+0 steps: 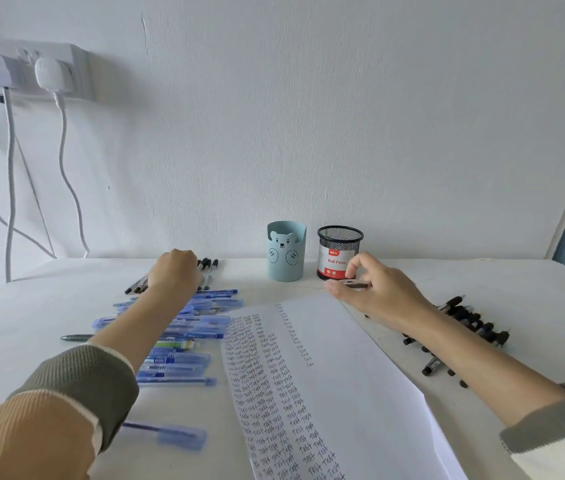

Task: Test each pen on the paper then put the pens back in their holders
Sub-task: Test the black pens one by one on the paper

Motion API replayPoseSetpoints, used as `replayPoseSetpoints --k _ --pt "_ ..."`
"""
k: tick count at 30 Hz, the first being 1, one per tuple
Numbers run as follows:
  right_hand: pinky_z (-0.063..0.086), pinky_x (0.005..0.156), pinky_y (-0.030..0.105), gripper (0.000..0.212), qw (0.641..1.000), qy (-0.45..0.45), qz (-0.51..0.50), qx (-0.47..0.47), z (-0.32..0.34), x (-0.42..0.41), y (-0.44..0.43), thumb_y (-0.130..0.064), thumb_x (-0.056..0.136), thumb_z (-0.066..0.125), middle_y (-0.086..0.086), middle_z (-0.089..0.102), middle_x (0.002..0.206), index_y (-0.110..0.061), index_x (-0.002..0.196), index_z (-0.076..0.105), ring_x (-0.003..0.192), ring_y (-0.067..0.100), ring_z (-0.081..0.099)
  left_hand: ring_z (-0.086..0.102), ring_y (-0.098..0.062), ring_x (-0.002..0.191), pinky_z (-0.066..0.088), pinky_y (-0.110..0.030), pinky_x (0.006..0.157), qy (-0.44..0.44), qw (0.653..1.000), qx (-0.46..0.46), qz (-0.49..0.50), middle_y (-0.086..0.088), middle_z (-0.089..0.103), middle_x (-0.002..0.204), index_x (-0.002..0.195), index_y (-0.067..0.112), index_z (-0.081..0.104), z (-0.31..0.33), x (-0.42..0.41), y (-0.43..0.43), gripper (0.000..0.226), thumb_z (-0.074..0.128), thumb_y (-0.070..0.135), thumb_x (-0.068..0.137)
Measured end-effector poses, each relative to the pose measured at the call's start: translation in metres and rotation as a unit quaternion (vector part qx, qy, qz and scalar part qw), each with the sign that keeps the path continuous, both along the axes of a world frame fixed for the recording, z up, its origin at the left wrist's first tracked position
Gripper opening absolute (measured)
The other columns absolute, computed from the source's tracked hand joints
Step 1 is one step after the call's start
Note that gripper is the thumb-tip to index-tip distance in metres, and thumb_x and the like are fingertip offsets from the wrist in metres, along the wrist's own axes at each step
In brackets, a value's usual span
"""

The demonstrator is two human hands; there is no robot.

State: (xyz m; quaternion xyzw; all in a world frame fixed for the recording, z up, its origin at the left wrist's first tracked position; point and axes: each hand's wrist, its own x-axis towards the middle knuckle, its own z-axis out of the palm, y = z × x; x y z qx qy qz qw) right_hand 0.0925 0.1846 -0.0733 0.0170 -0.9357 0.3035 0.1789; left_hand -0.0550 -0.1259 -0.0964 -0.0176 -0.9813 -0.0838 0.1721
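Dark and pale plastic shows between the thumb and curled fingers of the right hand (374, 289), which pinches a short dark-and-pale pen (355, 285) lying level just above the white table (533, 289), close in front of the black wire-mesh holder with a red and white label (339, 252). Just beside that stands the pale blue holder with a bear face (286, 251); no pen sticks out of either, so the putting-back seems not yet begun. The left hand (175, 268) reaches to the far side of the table with its knuckles up and fingers curled down over a row of clear pens with black caps (209, 270); the fingertips are hidden, so I cannot tell whether it grips one or only rests on them. Between the two forearms lies the white sheet of paper (343, 393), its left half packed with columns of the handwritten word "Test" and one shorter column further right, which suggests most of the testing is done. A loose heap of blue pens (191, 362) lies left of the sheet under the left forearm, with one more blue pen (170, 433) apart nearer the camera. A row of black pens (468, 323) lies right of the sheet beyond the right forearm. By my judgement the whole return to the holders is left.
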Motion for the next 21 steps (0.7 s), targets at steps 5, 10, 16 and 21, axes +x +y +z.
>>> replayPoseSetpoints --k 5,10,16,21 --pt "0.038 0.062 0.018 0.040 0.986 -0.004 0.105 -0.129 0.008 0.006 -0.011 -0.059 0.074 0.072 -0.014 0.062 0.066 -0.033 0.094 0.048 0.054 -0.005 0.051 0.031 -0.018 0.046 0.025 -0.024 0.041 -0.001 1.000 0.014 -0.008 -0.003 0.034 0.054 0.054 0.011 0.038 -0.004 -0.006 -0.007 0.038 0.057 0.003 0.086" --pt "0.035 0.049 0.009 0.025 0.984 0.061 0.068 -0.150 0.005 0.003 -0.020 -0.039 0.098 0.052 -0.010 0.058 0.057 -0.020 0.095 0.066 0.048 -0.002 0.051 0.059 -0.027 0.068 0.035 -0.025 0.048 0.030 0.997 -0.034 -0.068 -0.003 0.049 0.075 0.066 0.013 0.056 0.007 0.015 0.012 0.024 0.054 0.013 0.090" --pt "0.042 0.042 0.023 0.046 0.915 -0.139 0.103 -0.366 0.001 0.012 -0.038 -0.031 0.104 0.024 0.014 0.061 0.054 -0.007 0.113 0.062 0.044 0.023 0.053 0.057 -0.008 0.100 0.042 -0.024 0.091 -0.055 0.925 0.017 -0.376 0.010 0.058 0.112 0.113 0.027 0.069 -0.006 0.049 0.053 0.023 0.058 0.035 0.094" --pt "0.058 0.065 0.027 0.024 0.880 -0.236 0.185 -0.368 -0.014 0.017 -0.048 -0.012 0.100 0.045 0.017 0.072 0.086 -0.004 0.110 0.065 0.072 0.021 0.069 0.056 -0.014 0.102 0.048 -0.033 0.085 0.002 0.935 0.006 -0.354 0.009 0.060 0.111 0.111 0.033 0.067 -0.024 0.061 0.064 0.022 0.053 0.034 0.094"
